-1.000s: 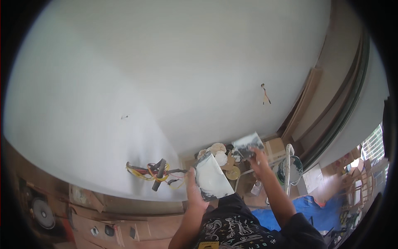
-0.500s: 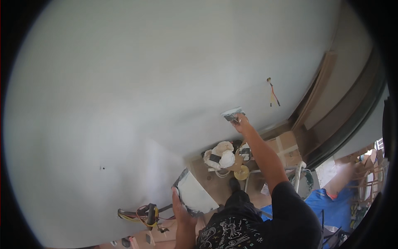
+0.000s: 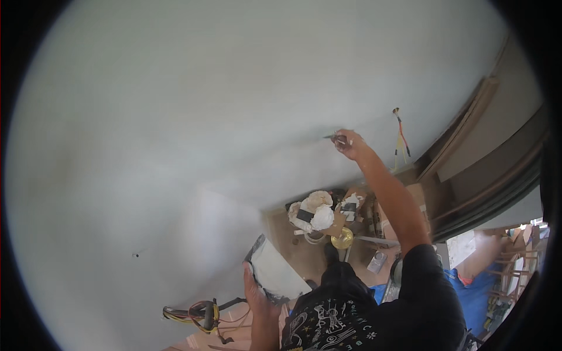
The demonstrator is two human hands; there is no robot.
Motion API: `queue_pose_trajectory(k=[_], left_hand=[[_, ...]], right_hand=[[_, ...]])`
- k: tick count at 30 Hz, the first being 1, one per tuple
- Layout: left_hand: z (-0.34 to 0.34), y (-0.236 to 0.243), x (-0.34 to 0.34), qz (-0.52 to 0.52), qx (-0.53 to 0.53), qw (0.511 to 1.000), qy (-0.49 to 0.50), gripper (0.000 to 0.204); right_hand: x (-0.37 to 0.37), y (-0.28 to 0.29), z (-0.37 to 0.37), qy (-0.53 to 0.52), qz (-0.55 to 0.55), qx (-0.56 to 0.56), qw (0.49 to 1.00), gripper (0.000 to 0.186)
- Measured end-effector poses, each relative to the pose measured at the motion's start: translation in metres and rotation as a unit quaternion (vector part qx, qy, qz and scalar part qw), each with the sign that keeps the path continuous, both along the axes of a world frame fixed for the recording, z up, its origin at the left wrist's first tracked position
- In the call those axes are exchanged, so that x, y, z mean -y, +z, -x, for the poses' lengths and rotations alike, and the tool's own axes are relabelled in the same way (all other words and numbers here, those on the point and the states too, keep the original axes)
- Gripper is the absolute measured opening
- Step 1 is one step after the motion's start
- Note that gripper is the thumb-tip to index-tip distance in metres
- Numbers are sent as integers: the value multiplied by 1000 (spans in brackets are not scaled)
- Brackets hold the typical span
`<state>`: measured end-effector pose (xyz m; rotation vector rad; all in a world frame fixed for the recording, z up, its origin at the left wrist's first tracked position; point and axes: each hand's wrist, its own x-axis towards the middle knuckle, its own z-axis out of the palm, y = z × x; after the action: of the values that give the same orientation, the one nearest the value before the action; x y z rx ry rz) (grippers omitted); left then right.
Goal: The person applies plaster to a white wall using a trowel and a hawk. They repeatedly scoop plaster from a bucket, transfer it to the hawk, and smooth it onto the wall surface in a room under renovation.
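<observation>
My right hand [image 3: 350,145] is closed around a putty knife [image 3: 333,137], reaching out to the pale plastered wall [image 3: 222,105]. The knife is seen nearly edge-on, its blade at the wall's surface; whether it touches cannot be made out. Low in front of my body, my left hand [image 3: 257,295] grips a wide plastering blade [image 3: 276,269] by its dark edge. That broad white face is tilted, with grey smears along its borders. My left fingers are partly hidden behind it.
Loose wires [image 3: 401,134] poke from the wall right of my right hand; a cable bundle [image 3: 206,314] juts out at lower left. Crumpled white bags [image 3: 316,212] lie on the floor near my foot. Brown boards [image 3: 462,126] and a blue sheet [image 3: 473,298] are on the right.
My right hand has moved up with the putty knife, which has turned from face-on to nearly edge-on. The view has shifted slightly. My left hand still holds the wide plastering blade.
</observation>
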<state>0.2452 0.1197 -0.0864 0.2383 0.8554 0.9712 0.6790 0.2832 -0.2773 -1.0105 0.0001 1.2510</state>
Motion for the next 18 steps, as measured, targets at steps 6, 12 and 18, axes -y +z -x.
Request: queue_pose_trajectory(k=[6,12,18], left_hand=[[-8,3,-2,-20,21,999,-13,46],[-17,4,-4,-12,89,993,-75,49],[-30,22,-4,-20,122,988,-92,46]], right_hand=[[0,126,13,13,-34,51,998,14],[6,244,19,-35,-55,80,995,25],[12,352,22,-38,-94,147,984,31]])
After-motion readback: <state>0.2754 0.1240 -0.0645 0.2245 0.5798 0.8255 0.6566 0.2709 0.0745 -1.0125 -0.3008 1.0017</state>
